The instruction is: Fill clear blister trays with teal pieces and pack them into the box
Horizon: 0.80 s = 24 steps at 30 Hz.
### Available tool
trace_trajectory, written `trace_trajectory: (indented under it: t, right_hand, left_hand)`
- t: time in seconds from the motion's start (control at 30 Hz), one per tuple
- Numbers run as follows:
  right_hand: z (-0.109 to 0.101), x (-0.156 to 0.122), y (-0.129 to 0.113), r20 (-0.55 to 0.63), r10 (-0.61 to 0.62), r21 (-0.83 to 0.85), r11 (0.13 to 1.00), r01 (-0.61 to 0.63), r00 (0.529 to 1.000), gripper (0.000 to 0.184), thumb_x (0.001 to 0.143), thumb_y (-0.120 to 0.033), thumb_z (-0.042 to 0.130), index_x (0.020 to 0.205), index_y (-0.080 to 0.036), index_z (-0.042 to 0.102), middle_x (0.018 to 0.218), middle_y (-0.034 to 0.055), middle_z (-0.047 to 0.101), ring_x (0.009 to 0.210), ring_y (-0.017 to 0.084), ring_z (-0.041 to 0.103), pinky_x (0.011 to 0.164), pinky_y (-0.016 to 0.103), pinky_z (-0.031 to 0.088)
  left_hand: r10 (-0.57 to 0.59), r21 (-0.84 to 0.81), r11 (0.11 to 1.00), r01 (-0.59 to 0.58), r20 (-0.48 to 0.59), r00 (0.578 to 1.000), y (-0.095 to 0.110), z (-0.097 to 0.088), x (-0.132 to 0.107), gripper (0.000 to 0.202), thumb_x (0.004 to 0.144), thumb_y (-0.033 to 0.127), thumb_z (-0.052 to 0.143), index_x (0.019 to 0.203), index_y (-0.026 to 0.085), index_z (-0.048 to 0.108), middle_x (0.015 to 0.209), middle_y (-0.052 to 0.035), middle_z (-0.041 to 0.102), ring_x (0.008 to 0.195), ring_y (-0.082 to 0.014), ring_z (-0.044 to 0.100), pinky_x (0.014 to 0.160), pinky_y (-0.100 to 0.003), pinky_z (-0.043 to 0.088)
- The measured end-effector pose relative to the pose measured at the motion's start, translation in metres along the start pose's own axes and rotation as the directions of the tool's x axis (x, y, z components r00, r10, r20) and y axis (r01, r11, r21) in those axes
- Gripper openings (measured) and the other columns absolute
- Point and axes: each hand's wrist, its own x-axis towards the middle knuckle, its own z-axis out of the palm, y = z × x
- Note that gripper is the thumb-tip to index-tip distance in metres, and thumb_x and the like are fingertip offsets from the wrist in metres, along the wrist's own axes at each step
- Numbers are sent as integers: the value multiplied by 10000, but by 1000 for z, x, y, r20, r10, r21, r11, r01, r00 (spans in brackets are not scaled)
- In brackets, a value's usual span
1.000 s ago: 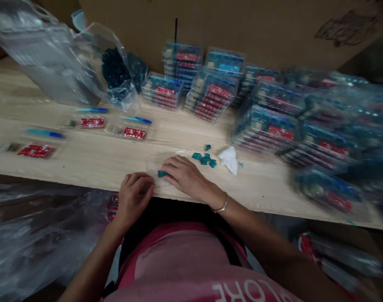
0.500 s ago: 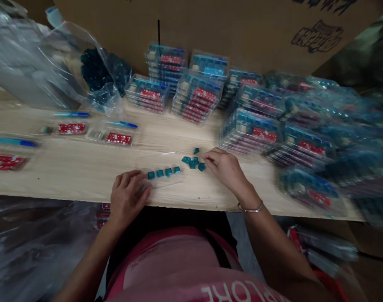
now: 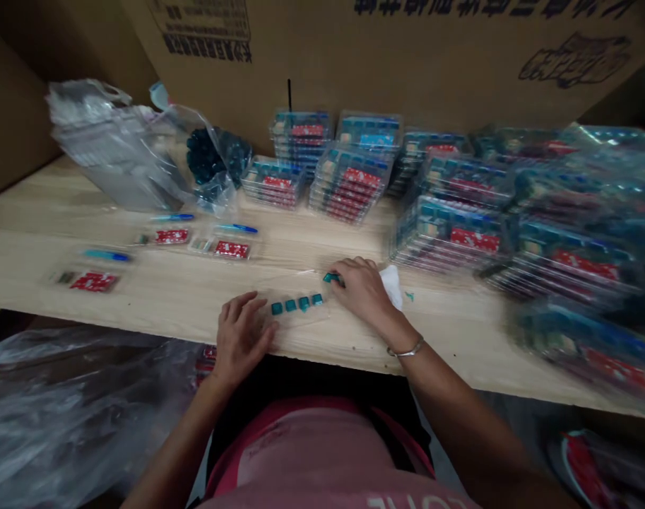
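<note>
A clear plastic tray (image 3: 301,319) lies near the table's front edge with a row of teal cubes (image 3: 291,305) in it. My left hand (image 3: 244,332) grips the tray's left end, thumb in front and fingers behind. Past the tray's right end, my right hand (image 3: 362,286) is closed, palm down, with its fingertips around teal pieces (image 3: 331,278). Its fingers hide most of that small group. A crumpled white piece (image 3: 391,286), tissue or plastic, lies against the back of the right hand.
Stacks of filled clear packs (image 3: 348,184) line the back and right, blurred at far right. Three part-filled packs with red dotted pieces (image 3: 232,249) and blue pens (image 3: 238,227) lie left. Behind them stands a plastic bag of teal cubes (image 3: 203,155). Cardboard (image 3: 311,56) walls the back.
The view has swung left. My right hand has moved left onto the loose teal pieces and now covers most of them. My left hand stays at the tray's left end.
</note>
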Motion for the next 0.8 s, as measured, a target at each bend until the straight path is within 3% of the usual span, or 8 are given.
trace_trajectory:
  t: [0.13, 0.23, 0.33, 0.47, 0.57, 0.63, 0.7, 0.8]
  right_hand:
    - [-13, -10, -14, -99, 42, 439, 898, 5, 994, 114, 765, -133, 619, 860, -193, 640, 812, 28, 667, 764, 186, 594, 698, 316, 448]
    - [-14, -32, -40, -133, 0, 606, 792, 81, 991, 57, 785, -171, 611, 827, -209, 607, 758, -6, 615, 684, 138, 575, 636, 267, 460]
    - [-2, -61, -60, -181, -29, 605, 785, 135, 983, 98, 795, -125, 562, 786, -223, 558, 747, -11, 574, 702, 134, 571, 642, 258, 477]
    - [16, -88, -67, -248, -90, 531, 820, 213, 965, 133, 809, -96, 537, 790, -227, 544, 740, 4, 569, 702, 143, 569, 619, 255, 483]
    - [16, -94, -65, -235, -106, 554, 802, 223, 966, 117, 821, -109, 544, 800, -223, 562, 748, 11, 574, 705, 143, 566, 631, 262, 489]
    - [11, -93, -62, -124, -65, 674, 727, 132, 990, 61, 834, -160, 568, 819, -216, 587, 780, 16, 594, 733, 142, 579, 671, 275, 503]
    - [7, -92, -59, 69, 3, 821, 568, -58, 998, 47, 851, -246, 589, 838, -206, 609, 787, 13, 620, 738, 136, 600, 689, 281, 514]
    - [7, -91, -54, 337, 79, 902, 261, -345, 938, 168, 819, -361, 655, 848, -199, 621, 733, -16, 635, 669, 115, 615, 650, 261, 520]
  left_hand:
    - [-218, -381, 904, 191, -27, 976, 36, -2, 17, 115, 793, 306, 644, 812, 197, 672, 836, -46, 686, 809, -185, 611, 744, -318, 479]
    - [-394, -723, 531, 442, 251, 884, 63, 5, 23, 186, 734, 363, 713, 724, 180, 687, 680, -11, 674, 644, -131, 587, 637, -258, 463]
    - [-439, -798, 141, 586, 480, 760, 74, 13, 11, 265, 602, 373, 828, 703, 167, 697, 675, 0, 680, 629, -105, 590, 640, -229, 476]
    - [-496, -734, -140, 665, 633, 594, 72, 15, -16, 308, 505, 304, 891, 673, 160, 677, 650, 17, 664, 609, -90, 604, 619, -208, 497]
    - [-508, -704, -227, 673, 675, 535, 71, 13, -24, 313, 486, 269, 900, 671, 158, 674, 655, 22, 665, 630, -89, 624, 633, -197, 516]
    - [-494, -691, -248, 679, 693, 525, 72, 11, -24, 313, 474, 266, 906, 664, 157, 682, 654, 17, 677, 637, -89, 635, 645, -192, 523]
    - [-471, -697, -226, 681, 690, 550, 73, 10, -25, 305, 471, 262, 907, 666, 156, 696, 660, 5, 698, 641, -95, 646, 657, -195, 526]
    - [-432, -730, -146, 668, 654, 621, 72, 11, -28, 287, 496, 260, 896, 701, 167, 718, 686, -8, 724, 657, -112, 663, 672, -210, 528]
